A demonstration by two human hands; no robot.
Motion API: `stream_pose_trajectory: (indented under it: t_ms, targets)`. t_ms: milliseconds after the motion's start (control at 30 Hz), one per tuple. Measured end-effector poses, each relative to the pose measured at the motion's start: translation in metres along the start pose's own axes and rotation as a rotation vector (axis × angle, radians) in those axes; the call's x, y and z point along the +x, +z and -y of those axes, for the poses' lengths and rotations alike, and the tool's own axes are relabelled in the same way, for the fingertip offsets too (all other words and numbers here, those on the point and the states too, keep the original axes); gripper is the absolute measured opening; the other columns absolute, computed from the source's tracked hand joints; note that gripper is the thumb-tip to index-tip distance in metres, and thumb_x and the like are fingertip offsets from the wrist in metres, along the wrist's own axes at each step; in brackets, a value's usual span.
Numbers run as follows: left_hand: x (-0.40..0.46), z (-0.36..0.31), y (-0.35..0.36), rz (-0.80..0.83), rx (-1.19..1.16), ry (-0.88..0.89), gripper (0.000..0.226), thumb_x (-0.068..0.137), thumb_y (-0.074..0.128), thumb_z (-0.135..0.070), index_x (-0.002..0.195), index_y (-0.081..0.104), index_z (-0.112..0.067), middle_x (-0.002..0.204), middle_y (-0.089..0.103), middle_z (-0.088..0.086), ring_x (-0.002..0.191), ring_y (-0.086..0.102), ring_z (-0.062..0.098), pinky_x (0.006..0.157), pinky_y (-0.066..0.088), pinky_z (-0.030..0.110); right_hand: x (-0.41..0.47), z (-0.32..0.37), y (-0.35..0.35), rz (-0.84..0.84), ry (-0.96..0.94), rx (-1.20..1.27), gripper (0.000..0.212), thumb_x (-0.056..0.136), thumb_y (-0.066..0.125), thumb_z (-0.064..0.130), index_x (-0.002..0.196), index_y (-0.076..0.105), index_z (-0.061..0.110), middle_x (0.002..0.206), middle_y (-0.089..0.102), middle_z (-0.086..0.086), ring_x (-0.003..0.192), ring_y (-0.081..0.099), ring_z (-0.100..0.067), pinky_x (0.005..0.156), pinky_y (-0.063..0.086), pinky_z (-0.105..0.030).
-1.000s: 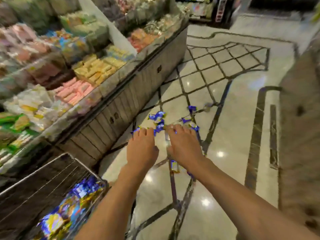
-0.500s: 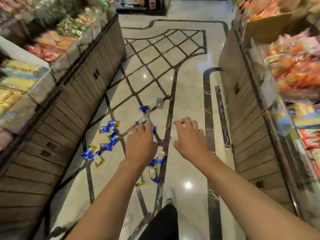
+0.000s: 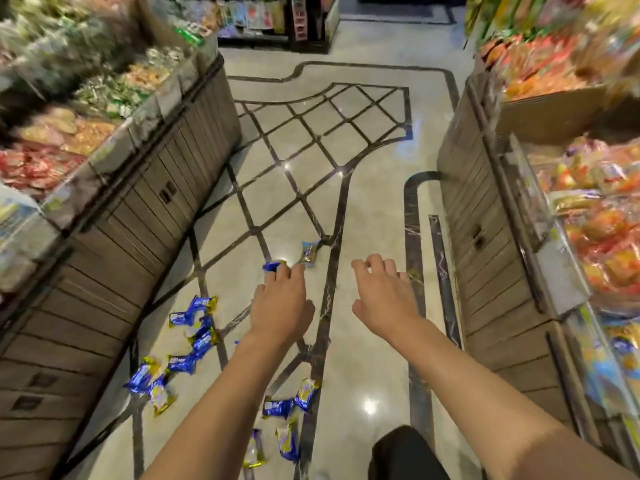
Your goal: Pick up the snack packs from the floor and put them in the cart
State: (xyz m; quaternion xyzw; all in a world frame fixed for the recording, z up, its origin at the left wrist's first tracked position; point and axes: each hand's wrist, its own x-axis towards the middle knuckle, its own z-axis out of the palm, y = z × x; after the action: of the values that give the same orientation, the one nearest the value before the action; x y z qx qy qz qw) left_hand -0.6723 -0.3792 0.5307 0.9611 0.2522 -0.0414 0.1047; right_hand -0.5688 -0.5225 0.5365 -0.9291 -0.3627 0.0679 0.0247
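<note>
Head view: blue snack packs lie scattered on the floor, lower left and centre. Left hand and right hand hover above, fingers loosely spread, empty. Light, crinkly, probably slippery wrappers; pinch a crimped end.

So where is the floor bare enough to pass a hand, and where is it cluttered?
Bare: the floor between the right hand and the right display cabinet, plus the diamond-patterned stretch ahead. Crowded: blue snack packs beside the left cabinet and under the left hand.
</note>
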Motion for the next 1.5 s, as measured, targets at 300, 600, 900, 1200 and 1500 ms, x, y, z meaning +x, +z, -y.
stream_pose_trajectory:
  t_ms: [300,600,900,1200,1500]
  targets:
    - [0.182,-0.019,-0.02,-0.075,-0.087,-0.282,0.057,0.089,0.06,-0.031,0.139,0.04,-0.015,0.134,0.051,0.011,0.12,0.049,0.033,0.093,0.046,0.044,0.214,-0.059,-0.024,-0.02,-0.225,0.038,0.06,0.085,0.062,0.024,0.139,0.039,0.02,0.135,0.041,-0.009,0.122,0.039,-0.031,0.092,0.04,-0.044]
    - [0.322,0.014,-0.072,-0.219,-0.128,-0.545,0.059,0.091,0.059,-0.032,0.144,0.037,-0.016,0.136,0.049,0.011,0.124,0.047,0.032,0.095,0.043,0.043,0.412,-0.044,-0.062,-0.022,-0.456,0.007,0.057,0.085,0.061,0.023,0.138,0.039,0.02,0.135,0.042,-0.008,0.123,0.04,-0.03,0.096,0.04,-0.044]
    - [0.448,0.074,-0.051,-0.193,-0.294,-0.773,0.064,0.09,0.06,-0.029,0.145,0.032,-0.015,0.135,0.048,0.011,0.12,0.047,0.033,0.089,0.045,0.044,0.565,0.005,-0.047,0.031,-0.649,-0.047,0.052,0.086,0.061,0.021,0.134,0.041,0.019,0.126,0.046,-0.007,0.115,0.044,-0.029,0.087,0.043,-0.042]
    - [0.515,0.111,-0.071,-0.297,-0.346,-0.979,0.063,0.089,0.062,-0.027,0.145,0.035,-0.016,0.137,0.048,0.01,0.124,0.047,0.03,0.093,0.045,0.04,0.67,0.042,-0.055,0.125,-0.872,-0.105,0.054,0.089,0.059,0.025,0.138,0.039,0.02,0.132,0.044,-0.007,0.118,0.043,-0.028,0.089,0.041,-0.041]
    - [0.553,0.078,-0.063,-0.304,-0.413,-1.417,0.056,0.089,0.058,-0.028,0.14,0.036,-0.017,0.132,0.048,0.009,0.119,0.048,0.03,0.089,0.043,0.039,0.733,0.102,-0.039,0.264,-1.249,-0.043,0.049,0.087,0.058,0.026,0.134,0.044,0.021,0.131,0.046,-0.005,0.117,0.044,-0.027,0.089,0.042,-0.039]
